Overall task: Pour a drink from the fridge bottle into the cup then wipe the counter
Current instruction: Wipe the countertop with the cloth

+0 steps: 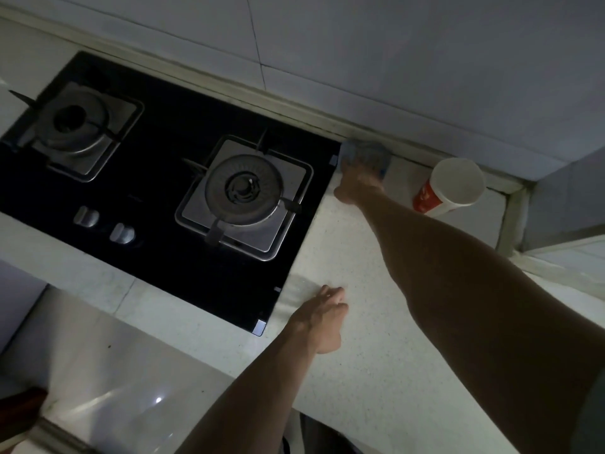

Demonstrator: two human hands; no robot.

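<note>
Head view, looking down on a pale speckled counter (360,355) set against a tiled wall (327,44).

**Cloth.** A blue cloth (366,151) lies at the back of the counter, touching the raised strip at the foot of the wall. Its long axis runs left to right along that strip. It sits between the rear right corner of the black glass hob (163,149) and the cup (455,186).

**Cup.** The cup is white paper with a red lower part. It stands upright near the corner of the counter, mouth upward. Its inside looks white, and the contents cannot be made out.

**Right hand.** The right hand (358,180) reaches across the counter, its fingers stretched flat over the near part of the cloth and pressing it down. The forearm crosses the counter just in front of the cup without touching it.

**Left hand.** The left hand (322,317) rests on the counter beside the front right corner of the hob. Its fingers are loosely curled and hold nothing.

**Surroundings.** The hob carries a left burner (72,122), a right burner (244,188) and two knobs (86,217) near its front edge. The right edge of the hob bounds the strip of counter on which both hands lie.
</note>
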